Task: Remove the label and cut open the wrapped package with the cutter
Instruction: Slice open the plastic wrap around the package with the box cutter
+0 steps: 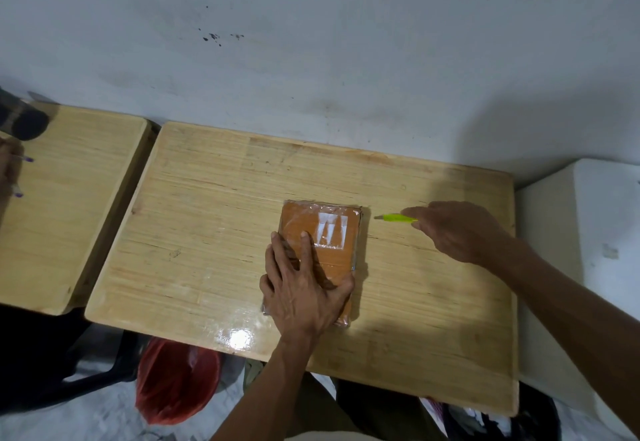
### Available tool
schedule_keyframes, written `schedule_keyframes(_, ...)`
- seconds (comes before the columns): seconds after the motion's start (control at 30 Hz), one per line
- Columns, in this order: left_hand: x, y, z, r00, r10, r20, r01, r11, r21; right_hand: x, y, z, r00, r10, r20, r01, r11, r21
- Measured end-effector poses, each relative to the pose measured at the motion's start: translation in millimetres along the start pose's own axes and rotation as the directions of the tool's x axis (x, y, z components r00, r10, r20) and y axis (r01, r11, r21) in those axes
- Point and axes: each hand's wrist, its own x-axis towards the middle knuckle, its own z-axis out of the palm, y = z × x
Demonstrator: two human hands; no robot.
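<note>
An orange package [334, 260] wrapped in clear film lies on the wooden table [207, 250], right of its middle. A white label [331, 231], partly torn, sits on the package's far half. My left hand [303, 288] presses flat on the near left part of the package, fingers spread, thumb along its right side. My right hand [457, 229] is to the right of the package and grips a yellow-green cutter [394, 218]. The cutter's tip points left toward the package's far right corner, a short gap away.
A second wooden table [69, 205] stands at the left, with another person's hand [8, 170] at its edge. A white block [588, 233] adjoins the right side. A red plastic bag [176, 378] lies on the floor below. A grey wall [311, 42] runs behind.
</note>
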Motion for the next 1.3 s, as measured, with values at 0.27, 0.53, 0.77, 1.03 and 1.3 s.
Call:
schedule_keyframes(0.27,0.1,0.4,-2.3,1.000,0.005,0.007,-0.005,1.000,0.008,2.6,-32.2,11.4,0.981,0.038,-0.188,0.013,0.965,0.264)
schedule_keyframes(0.53,-0.4,-0.1,-3.1,1.000,0.007,0.022,-0.007,1.000,0.004,34.0,-51.9,-2.3,0.997,0.003,-0.079,0.010,0.987,0.161)
schedule_keyframes(0.77,-0.5,-0.4,-3.5,0.999,0.000,0.032,0.000,1.000,-0.001,37.6,-52.7,-7.7,0.993,0.016,-0.115,0.000,0.990,0.139)
schedule_keyframes(1.03,-0.8,1.9,-5.7,0.999,0.001,0.051,-0.001,1.000,0.000,42.0,-53.8,-0.4,0.989,0.115,-0.094,-0.099,0.981,0.166)
schedule_keyframes(1.3,24.1,-1.8,-20.7,0.995,-0.005,0.105,0.018,0.993,-0.119,19.5,-65.6,23.7,0.931,0.304,-0.203,-0.170,0.852,0.496)
